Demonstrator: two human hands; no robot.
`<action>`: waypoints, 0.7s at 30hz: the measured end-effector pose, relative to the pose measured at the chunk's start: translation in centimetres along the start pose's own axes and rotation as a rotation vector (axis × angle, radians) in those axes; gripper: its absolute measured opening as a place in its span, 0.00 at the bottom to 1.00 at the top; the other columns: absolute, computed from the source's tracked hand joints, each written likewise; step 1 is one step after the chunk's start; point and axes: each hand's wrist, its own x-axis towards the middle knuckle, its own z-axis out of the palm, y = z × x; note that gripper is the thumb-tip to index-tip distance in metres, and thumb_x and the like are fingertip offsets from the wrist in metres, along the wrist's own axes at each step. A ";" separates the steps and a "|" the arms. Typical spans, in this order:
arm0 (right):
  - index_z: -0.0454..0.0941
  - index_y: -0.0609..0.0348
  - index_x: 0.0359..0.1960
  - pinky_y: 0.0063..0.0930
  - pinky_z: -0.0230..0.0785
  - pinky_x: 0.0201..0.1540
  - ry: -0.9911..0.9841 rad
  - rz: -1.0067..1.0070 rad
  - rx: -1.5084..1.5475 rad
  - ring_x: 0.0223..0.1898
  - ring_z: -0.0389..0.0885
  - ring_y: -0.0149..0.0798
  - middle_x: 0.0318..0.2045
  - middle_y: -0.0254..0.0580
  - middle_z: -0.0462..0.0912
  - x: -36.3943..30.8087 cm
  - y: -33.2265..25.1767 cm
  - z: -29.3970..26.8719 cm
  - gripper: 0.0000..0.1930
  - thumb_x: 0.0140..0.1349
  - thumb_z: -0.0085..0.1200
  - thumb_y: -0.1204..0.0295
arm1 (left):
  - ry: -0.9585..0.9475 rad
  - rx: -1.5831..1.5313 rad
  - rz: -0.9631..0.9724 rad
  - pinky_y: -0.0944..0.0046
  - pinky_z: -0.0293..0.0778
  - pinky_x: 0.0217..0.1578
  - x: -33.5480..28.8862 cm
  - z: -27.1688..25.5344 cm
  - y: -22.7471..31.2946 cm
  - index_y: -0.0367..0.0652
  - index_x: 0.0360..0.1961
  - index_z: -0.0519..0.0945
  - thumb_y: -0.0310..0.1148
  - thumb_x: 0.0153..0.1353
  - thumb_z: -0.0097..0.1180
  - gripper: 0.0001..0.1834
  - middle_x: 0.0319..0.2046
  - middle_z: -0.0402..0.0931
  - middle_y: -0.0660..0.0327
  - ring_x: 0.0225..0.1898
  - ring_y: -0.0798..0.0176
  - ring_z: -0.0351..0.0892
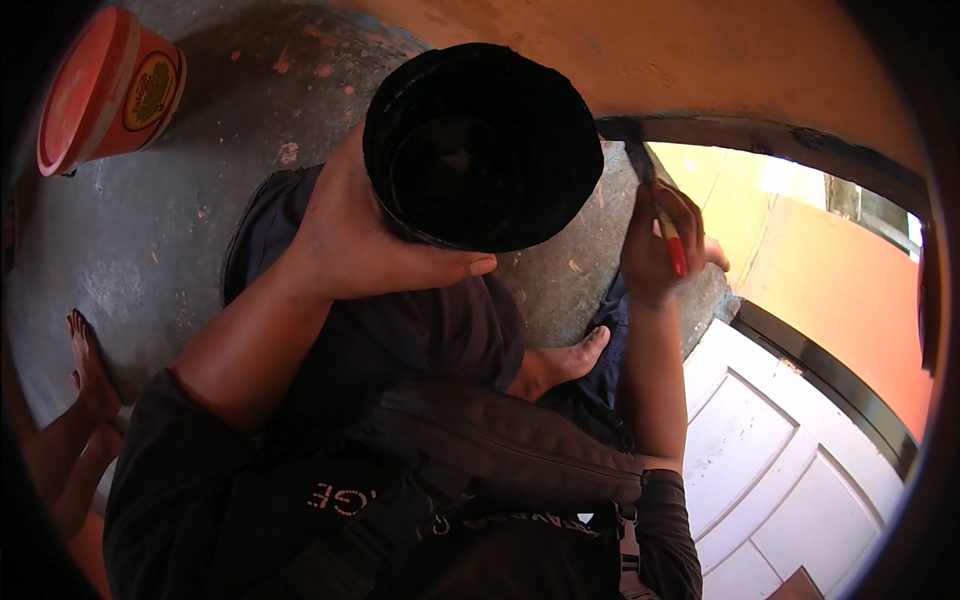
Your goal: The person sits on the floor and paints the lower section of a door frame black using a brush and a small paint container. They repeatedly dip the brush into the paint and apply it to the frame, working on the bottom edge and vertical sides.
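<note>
"Paintbrush [670, 236], shown right of centre; its bristle end lies at the dark band [760, 134] bordering the orange wall [700, 60]. How is it gripped?"

"Right hand [650, 258]: fingers and thumb pinch the handle, whose red end projects toward the wrist. Left hand [352, 240]: curled around the black container [562, 115], thumb laid along the near side, the mouth facing the viewer."

"Which step does the arrangement suggest?"

"Probably the application of a dark coat to the band, with the container serving as a hand-held paint pot. This is inferred from the posture; no stroke can be followed in a single view."

"And the next move?"

"It would call for a light, steady draw of the bristles along the band, clear of the orange surface above, with the container kept level; a reload once the bristles run dry."

"What remains obscure?"

"Bristles: dark against dark, so their load and exact contact cannot be told. Container: interior in deep shadow, a faint sheen at the bottom, fill level uncertain. Left fingers: largely concealed behind the container. Band: its far end runs toward the dark rim of the view, where it is lost."
</note>
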 end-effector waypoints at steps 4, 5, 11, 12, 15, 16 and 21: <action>0.82 0.62 0.40 0.32 0.80 0.41 -0.032 -0.005 0.111 0.38 0.88 0.46 0.37 0.48 0.87 -0.2 0.4 1.5 0.10 0.57 0.66 0.83 | 0.005 -0.022 -0.063 0.56 0.76 0.57 0.0 0.1 0.2 0.35 0.65 0.69 0.34 0.36 0.85 0.53 0.55 0.78 0.53 0.58 0.57 0.79; 0.82 0.61 0.39 0.32 0.80 0.41 -0.034 -0.009 0.068 0.38 0.88 0.46 0.37 0.49 0.86 -0.1 0.6 1.8 0.09 0.58 0.66 0.83 | 0.005 -0.026 -0.075 0.56 0.76 0.57 0.0 0.1 0.2 0.35 0.65 0.69 0.35 0.36 0.85 0.53 0.55 0.78 0.53 0.58 0.57 0.79; 0.82 0.62 0.40 0.34 0.80 0.40 0.070 -0.020 0.027 0.37 0.88 0.48 0.36 0.50 0.87 1.4 1.0 1.2 0.08 0.60 0.66 0.81 | 0.005 -0.041 -0.083 0.56 0.75 0.57 0.0 0.1 0.2 0.35 0.66 0.69 0.35 0.36 0.85 0.54 0.56 0.77 0.53 0.59 0.57 0.78; 0.82 0.62 0.40 0.34 0.80 0.40 0.079 -0.020 0.015 0.37 0.88 0.48 0.36 0.50 0.87 1.5 0.9 1.0 0.08 0.60 0.66 0.81 | 0.008 -0.043 -0.080 0.56 0.75 0.57 0.0 0.1 0.2 0.35 0.66 0.69 0.34 0.36 0.85 0.54 0.56 0.77 0.53 0.59 0.57 0.78; 0.81 0.63 0.40 0.34 0.80 0.40 0.058 -0.013 0.017 0.37 0.88 0.47 0.36 0.51 0.87 1.0 -0.2 0.2 0.09 0.59 0.66 0.82 | 0.005 -0.017 -0.032 0.56 0.75 0.57 0.0 0.1 0.1 0.35 0.66 0.69 0.35 0.36 0.85 0.54 0.56 0.77 0.53 0.59 0.57 0.78; 0.81 0.63 0.40 0.34 0.80 0.40 0.050 -0.008 0.027 0.37 0.88 0.48 0.37 0.51 0.87 0.7 -0.3 0.2 0.09 0.59 0.66 0.82 | 0.000 0.008 -0.013 0.56 0.75 0.57 0.0 0.0 0.0 0.35 0.66 0.69 0.35 0.36 0.85 0.54 0.56 0.77 0.53 0.59 0.57 0.79; 0.82 0.62 0.40 0.35 0.80 0.39 -0.032 -0.010 0.078 0.37 0.88 0.47 0.38 0.51 0.87 -0.1 0.5 2.0 0.10 0.58 0.66 0.82 | 0.018 -0.052 -0.098 0.56 0.76 0.57 0.0 0.2 0.3 0.35 0.66 0.69 0.35 0.36 0.85 0.54 0.56 0.77 0.53 0.58 0.57 0.79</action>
